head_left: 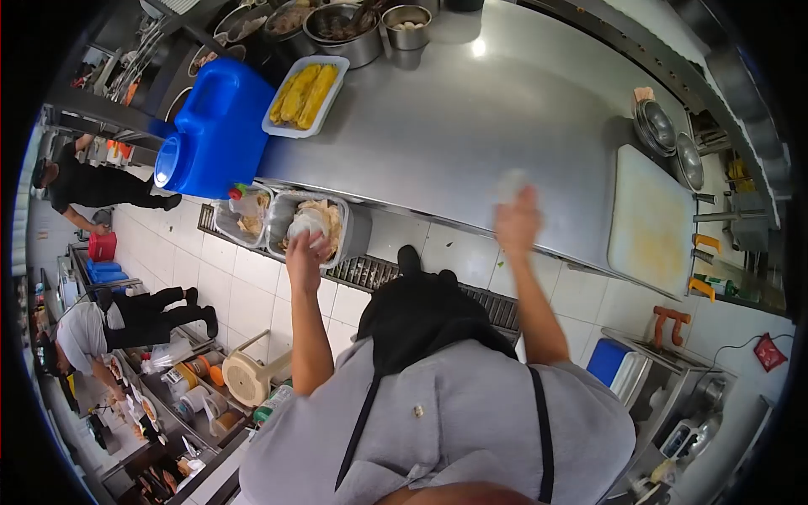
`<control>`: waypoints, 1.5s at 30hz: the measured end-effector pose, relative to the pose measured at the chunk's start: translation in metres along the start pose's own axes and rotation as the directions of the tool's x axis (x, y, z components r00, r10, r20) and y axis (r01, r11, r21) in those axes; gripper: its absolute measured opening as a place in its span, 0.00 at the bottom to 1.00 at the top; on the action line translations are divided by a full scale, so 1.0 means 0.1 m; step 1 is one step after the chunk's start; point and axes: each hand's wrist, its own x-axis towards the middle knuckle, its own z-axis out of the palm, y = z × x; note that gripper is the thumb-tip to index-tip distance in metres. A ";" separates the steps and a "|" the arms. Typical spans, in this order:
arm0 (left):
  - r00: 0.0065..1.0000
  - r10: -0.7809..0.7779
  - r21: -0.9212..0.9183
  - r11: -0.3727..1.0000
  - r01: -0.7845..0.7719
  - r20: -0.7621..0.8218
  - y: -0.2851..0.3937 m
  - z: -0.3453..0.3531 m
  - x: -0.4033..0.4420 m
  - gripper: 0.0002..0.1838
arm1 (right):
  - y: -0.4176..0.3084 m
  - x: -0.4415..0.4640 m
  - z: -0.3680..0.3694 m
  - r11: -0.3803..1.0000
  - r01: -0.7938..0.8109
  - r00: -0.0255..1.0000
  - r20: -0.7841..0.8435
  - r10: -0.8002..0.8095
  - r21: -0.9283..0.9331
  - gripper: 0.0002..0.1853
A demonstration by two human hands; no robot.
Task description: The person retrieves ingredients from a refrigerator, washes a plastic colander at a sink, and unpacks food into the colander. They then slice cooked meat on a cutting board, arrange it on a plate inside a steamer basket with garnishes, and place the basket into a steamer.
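Over the grey bin [358,229], my left hand [305,252] has its fingers closed on a crumpled, whitish, see-through piece that looks like plastic [309,220]. Pale scraps [332,217] fill the bin beneath it. My right hand [519,223] is above the front edge of the steel table [438,126], blurred by motion. At its fingertips is a small whitish blurred thing [512,180], whose kind I cannot make out. Left of the grey bin, a second lined bin [227,220] holds a clear bottle with a red cap.
A blue jerrycan [223,126] and a white tray of yellow food [305,97] stand on the table's left, with metal pots [345,34] behind. A cutting board [652,223] and metal bowls [656,126] are at right. Two people work at left; a stool [251,379] stands nearby.
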 end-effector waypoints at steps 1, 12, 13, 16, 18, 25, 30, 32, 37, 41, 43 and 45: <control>0.999 -0.038 0.009 0.999 0.038 -0.001 -0.12 -0.10 -0.09 0.21 | -0.43 -0.09 0.16 0.988 0.140 0.990 0.014 -0.142 0.071 0.34; 0.932 -0.157 0.133 0.969 0.210 -0.327 -1.38 -1.67 -1.48 0.25 | -3.32 0.26 0.02 0.668 0.514 0.797 -0.013 -0.603 0.538 0.26; 0.895 -0.210 0.130 0.951 0.281 -0.394 -1.69 -1.97 -1.51 0.27 | -3.35 0.35 -0.06 0.649 0.568 0.779 -0.076 -0.623 0.506 0.25; 0.752 -0.252 0.143 0.898 0.416 -0.609 -2.39 -2.35 -1.79 0.32 | -3.18 0.38 -0.11 0.505 0.647 0.680 -0.133 -0.721 0.571 0.17; 0.621 -0.374 0.196 0.729 0.656 -0.689 -2.79 -2.50 -2.23 0.37 | -2.94 0.16 -0.06 0.363 0.683 0.584 -0.176 -0.792 0.634 0.10; 0.618 -0.595 0.256 0.582 0.772 -0.513 -3.08 -2.89 -2.20 0.36 | -1.93 -0.36 -0.13 0.588 0.429 0.569 0.301 -0.765 0.685 0.20; 0.801 -0.334 0.452 0.688 0.568 -0.497 -2.52 -3.39 -1.08 0.36 | -2.16 0.97 -1.06 0.676 0.516 0.834 -0.129 -0.537 0.525 0.17; 0.903 0.160 0.756 0.614 0.226 -0.400 -2.24 -3.48 -0.46 0.36 | -2.35 1.57 -1.86 0.728 0.483 0.871 -0.353 -0.342 0.487 0.14; 0.893 0.449 0.636 0.700 -0.324 -0.039 -0.35 -2.49 0.41 0.29 | -2.94 2.72 -3.31 0.729 0.665 0.621 -0.664 -0.417 0.165 0.10; 0.802 0.597 0.534 0.671 -0.514 0.021 0.40 -1.63 0.43 0.29 | -3.47 3.96 -3.59 0.755 0.644 0.659 -0.588 -0.469 0.121 0.15; 0.733 0.672 0.659 0.507 -0.555 0.101 0.48 -1.41 0.31 0.28 | -3.71 4.59 -3.54 0.873 0.486 0.803 -0.411 -0.431 0.035 0.19; 0.772 0.636 0.605 0.613 -0.508 0.003 0.30 -1.31 0.30 0.27 | -3.95 5.14 -3.43 0.922 0.365 0.888 -0.250 -0.387 -0.130 0.25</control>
